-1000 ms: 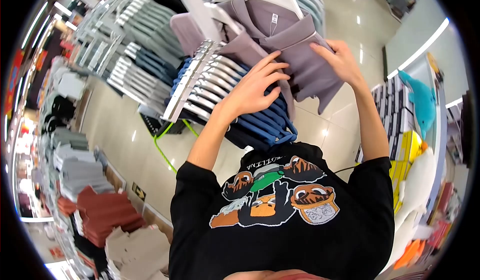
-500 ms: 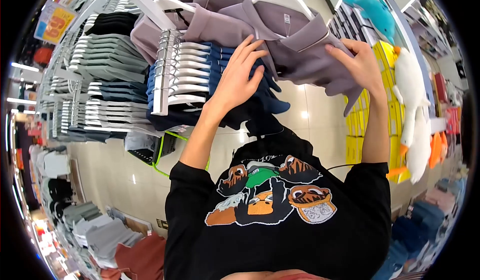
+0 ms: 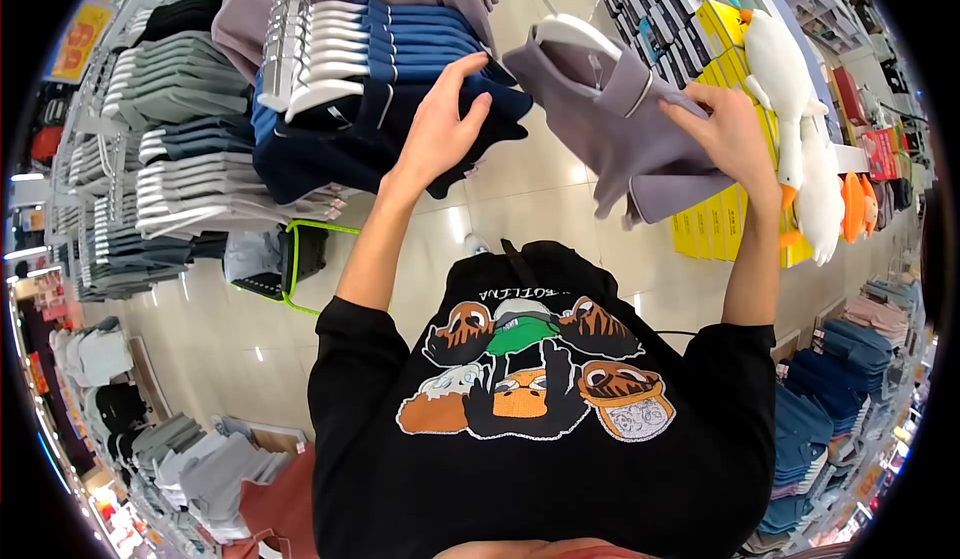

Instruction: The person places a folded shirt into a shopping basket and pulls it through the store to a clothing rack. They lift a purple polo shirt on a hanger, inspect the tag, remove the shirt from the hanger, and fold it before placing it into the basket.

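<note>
A mauve polo shirt (image 3: 610, 124) hangs in front of me on a white hanger (image 3: 575, 31), away from the rack, its metal hook free at the top. My right hand (image 3: 725, 134) grips the shirt at its right shoulder, thumb on the front of the cloth. To the left, my left hand (image 3: 440, 124) is open, fingers apart, over the navy polo shirt (image 3: 340, 139) at the near end of a row. Behind that one hang several blue polo shirts (image 3: 420, 34) on white hangers.
Racks of grey-green shirts (image 3: 185, 84) fill the left side. Yellow boxes (image 3: 715, 224) are stacked at the right, with white plush geese (image 3: 785, 79) beside them. A black basket with a green handle (image 3: 300, 259) stands on the tiled floor (image 3: 430, 259). Folded clothes (image 3: 215, 474) lie behind me.
The mauve polo shirt came off the rack, and its hanger hook now shows free. My left hand let go of its collar area and moved left toward the navy shirts. The view shifted.
</note>
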The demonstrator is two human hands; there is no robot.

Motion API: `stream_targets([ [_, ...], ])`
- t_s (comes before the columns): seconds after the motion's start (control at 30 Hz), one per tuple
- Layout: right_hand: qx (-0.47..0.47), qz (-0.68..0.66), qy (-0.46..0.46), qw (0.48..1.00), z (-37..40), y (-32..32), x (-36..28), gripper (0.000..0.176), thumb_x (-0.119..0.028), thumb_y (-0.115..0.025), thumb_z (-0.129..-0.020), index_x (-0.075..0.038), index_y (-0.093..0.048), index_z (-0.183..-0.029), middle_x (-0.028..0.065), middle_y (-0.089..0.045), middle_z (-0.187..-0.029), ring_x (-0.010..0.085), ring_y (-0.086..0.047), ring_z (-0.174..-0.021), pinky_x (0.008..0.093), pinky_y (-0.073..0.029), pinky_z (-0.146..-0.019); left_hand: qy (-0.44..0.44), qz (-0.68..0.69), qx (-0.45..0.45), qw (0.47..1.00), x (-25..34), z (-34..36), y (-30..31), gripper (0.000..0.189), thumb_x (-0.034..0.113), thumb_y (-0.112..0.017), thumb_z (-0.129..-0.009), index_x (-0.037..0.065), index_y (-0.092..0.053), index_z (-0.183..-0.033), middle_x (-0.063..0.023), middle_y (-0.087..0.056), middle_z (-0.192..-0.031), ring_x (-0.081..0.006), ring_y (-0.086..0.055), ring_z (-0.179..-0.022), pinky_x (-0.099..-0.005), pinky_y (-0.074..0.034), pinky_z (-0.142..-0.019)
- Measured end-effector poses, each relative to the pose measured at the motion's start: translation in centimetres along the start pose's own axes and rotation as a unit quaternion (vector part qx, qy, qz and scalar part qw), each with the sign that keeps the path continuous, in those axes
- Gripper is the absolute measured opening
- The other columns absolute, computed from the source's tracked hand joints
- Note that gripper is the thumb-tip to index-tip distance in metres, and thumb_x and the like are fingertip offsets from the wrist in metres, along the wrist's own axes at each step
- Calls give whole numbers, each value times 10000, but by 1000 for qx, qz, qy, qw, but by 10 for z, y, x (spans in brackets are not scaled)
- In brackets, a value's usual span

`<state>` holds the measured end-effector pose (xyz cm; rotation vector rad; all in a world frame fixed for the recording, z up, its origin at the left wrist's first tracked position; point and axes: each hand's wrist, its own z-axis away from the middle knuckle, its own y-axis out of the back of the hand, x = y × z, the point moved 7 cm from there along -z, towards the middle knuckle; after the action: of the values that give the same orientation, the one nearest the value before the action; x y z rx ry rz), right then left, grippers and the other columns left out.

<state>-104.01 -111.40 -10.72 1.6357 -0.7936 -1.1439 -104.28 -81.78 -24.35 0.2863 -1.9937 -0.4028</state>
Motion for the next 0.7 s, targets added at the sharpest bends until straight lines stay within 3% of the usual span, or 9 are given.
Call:
stream_targets([
  [0.17, -117, -49, 52, 991, 19, 18, 12, 341, -307, -723, -867, 19, -662, -787, 93, -502, -575, 143, -472, -540, 312, -386, -547, -21, -87, -6, 996, 2, 32, -20, 631, 209, -714, -909, 16, -433, -1439, -195, -501, -1454, -332, -497, -1351, -380, -391, -1127],
  [0.2, -149, -81, 47, 984, 20, 21, 19, 339, -302, -732, -870, 13, -656, -770, 45, -499, -584, 98, -437, -576, 294, -364, -550, 0, -37, -39, 999, -1, 40, -24, 567, 254, -735, -904, 38, -520, -1381, -195, -601, -1343, -351, -591, -1213, -385, -458, -1032],
  [0.23, -183, -113, 40, 976, 23, 20, 25, 340, -297, -740, -874, 7, -650, -752, -4, -496, -593, 54, -402, -612, 276, -342, -553, 115, -29, -110, 987, -11, 49, -27, 355, 254, -703, -943, 13, -646, -1197, -131, -702, -988, -238, -669, -895, -333, -515, -812],
  [0.3, -196, -145, 42, 969, 26, 20, 32, 338, -315, -740, -884, -3, -663, -780, -29, -538, -651, 44, -437, -655, 260, -362, -583, 132, 89, -1, 987, -2, 67, -19, 278, 245, -664, -981, -33, -677, -989, -35, -570, -678, -88, -519, -659, -280, -447, -614],
  [0.33, -201, -177, 42, 963, 24, 19, 34, 337, -334, -741, -894, -14, -676, -807, -54, -579, -709, 33, -471, -699, 244, -383, -613, 158, 42, 36, 986, 8, 79, -10, 302, 242, -647, -998, -50, -661, -921, 19, -470, -639, -38, -398, -659, -253, -373, -548],
  [0.5, -182, -422, -6, 888, 26, -26, 63, 398, -373, -752, -897, -10, -677, -1042, -14, -665, -891, 43, -599, -860, 202, -455, -738, 262, -5, 131, 956, 42, 136, 27, 394, 335, -664, -987, -48, -694, -902, 48, -538, -630, -36, -438, -635, -257, -371, -556],
  [0.57, -86, -587, -154, 790, 29, -74, 96, 472, -379, -768, -881, 30, -664, -1094, 24, -686, -906, 42, -615, -845, 224, -481, -718, 307, -22, 176, 935, 41, 163, 39, 431, 369, -671, -977, -55, -697, -906, 45, -555, -623, -37, -462, -639, -259, -385, -569],
  [0.63, -208, -374, -199, 882, 53, -106, 84, 528, -385, -789, -863, 57, -654, -1117, 69, -696, -961, 79, -641, -861, 270, -523, -733, 336, -31, 197, 920, 38, 190, 46, 471, 400, -675, -968, -63, -692, -885, 43, -545, -615, -47, -451, -627, -267, -384, -567],
  [0.7, -322, -341, -158, 869, 68, -147, 62, 557, -387, -794, -860, 66, -650, -1150, 100, -703, -1000, 127, -661, -885, 302, -546, -755, 348, -62, 207, 912, 39, 211, 53, 478, 413, -676, -963, -58, -690, -884, 25, -533, -601, -60, -437, -615, -282, -389, -566],
])
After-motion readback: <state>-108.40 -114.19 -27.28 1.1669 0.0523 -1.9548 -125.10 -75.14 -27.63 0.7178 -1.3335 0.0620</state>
